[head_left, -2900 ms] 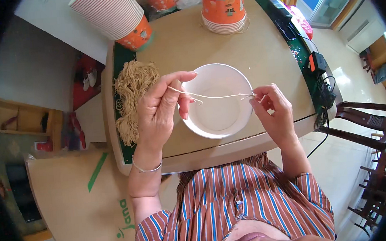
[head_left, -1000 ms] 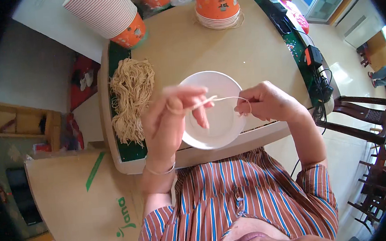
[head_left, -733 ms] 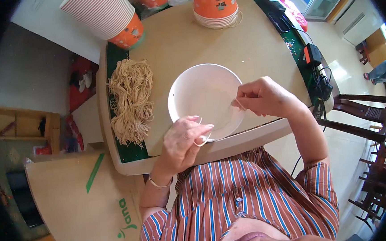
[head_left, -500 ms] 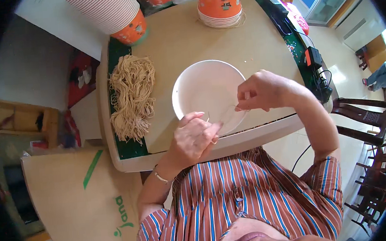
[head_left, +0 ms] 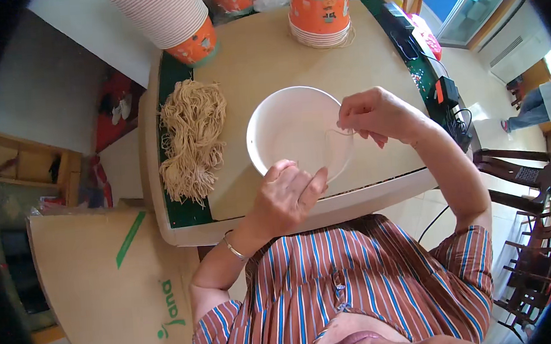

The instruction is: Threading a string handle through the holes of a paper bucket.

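A white paper bucket (head_left: 288,123) stands at the table's near side, its inside facing up. My left hand (head_left: 287,197) is closed on its near rim; some of the fingertips are hidden. At the right side of the rim, my right hand (head_left: 377,117) pinches a thin, pale string (head_left: 329,134) that curves into the bucket's mouth. Where the string's other end lies, I cannot make out. Left of the bucket lies a loose bundle of beige strings (head_left: 193,139).
Tall nested stacks of orange-printed paper buckets stand at the far left (head_left: 193,45) and far middle (head_left: 319,15). A black adapter with cables (head_left: 447,91) lies along the table's right edge. Below left leans a large cardboard box (head_left: 104,273). Dark chairs (head_left: 518,174) stand right; a person (head_left: 530,109) is beyond.
My right hand has moved up along the bucket's right rim, with the string in its pinch. My left hand has shifted slightly right at the near rim.
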Motion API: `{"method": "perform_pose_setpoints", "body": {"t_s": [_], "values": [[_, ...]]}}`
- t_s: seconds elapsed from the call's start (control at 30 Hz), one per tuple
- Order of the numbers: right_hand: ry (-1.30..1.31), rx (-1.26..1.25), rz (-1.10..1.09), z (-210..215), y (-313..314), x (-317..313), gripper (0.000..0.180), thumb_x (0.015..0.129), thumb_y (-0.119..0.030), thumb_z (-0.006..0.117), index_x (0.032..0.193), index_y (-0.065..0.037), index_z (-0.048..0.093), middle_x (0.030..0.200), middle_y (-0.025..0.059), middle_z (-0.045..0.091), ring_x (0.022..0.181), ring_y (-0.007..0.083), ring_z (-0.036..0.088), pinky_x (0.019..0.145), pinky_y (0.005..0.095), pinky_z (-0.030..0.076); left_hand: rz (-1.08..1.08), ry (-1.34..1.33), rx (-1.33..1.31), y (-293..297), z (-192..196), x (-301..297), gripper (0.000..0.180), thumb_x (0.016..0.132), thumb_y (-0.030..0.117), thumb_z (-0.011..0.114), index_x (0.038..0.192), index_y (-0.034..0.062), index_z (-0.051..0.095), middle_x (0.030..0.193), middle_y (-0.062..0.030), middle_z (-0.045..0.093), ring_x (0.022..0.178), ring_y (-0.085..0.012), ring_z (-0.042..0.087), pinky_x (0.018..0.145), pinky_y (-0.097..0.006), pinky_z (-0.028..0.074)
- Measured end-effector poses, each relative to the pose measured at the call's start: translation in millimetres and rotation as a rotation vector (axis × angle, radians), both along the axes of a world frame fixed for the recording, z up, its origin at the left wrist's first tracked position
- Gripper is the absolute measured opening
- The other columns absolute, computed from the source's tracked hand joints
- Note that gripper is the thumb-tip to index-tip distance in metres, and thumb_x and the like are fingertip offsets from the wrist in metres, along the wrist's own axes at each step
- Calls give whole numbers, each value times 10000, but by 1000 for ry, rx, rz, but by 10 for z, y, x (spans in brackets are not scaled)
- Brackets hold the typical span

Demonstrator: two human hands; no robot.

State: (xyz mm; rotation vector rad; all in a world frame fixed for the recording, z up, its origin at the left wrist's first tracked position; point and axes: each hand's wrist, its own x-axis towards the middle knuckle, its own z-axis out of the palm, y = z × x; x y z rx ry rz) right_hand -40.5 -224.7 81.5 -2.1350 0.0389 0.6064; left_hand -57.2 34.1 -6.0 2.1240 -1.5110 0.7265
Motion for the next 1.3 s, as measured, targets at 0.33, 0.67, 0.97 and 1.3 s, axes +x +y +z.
{"method": "perform_pose_setpoints", "body": {"t_s": [0.33,0.67,0.97,1.3], "values": [[-226,791,-629,-832,-57,-337,203,1011,-204,660,890,-41,649,685,7,595,494,74,501,467,238,443,4,197,-136,39,3,21,277,925,92,668,1194,29,645,824,-60,590,779,-224,612,852,-405,522],[-295,970,-707,-1135,156,-443,241,1021,-205,649,829,-68,599,648,-1,556,481,74,475,471,253,441,-49,975,-930,232,98,98,401,1133,285,328,1226,-6,588,725,-35,564,660,-123,581,857,-365,544],[-337,893,-700,-1051,149,-501,223,1022,-199,645,851,-59,615,653,-3,558,490,79,506,476,247,452,-130,1171,-1175,235,264,133,401,1115,395,378,1172,65,600,640,24,441,591,-104,426,819,-373,483],[-409,450,-576,-1038,16,-505,110,949,-88,688,1009,-5,647,859,30,646,704,92,586,640,250,507,-181,1088,-1087,222,38,162,421,1127,325,342,1131,-13,593,727,-64,579,612,-139,543,811,-416,557]]}}
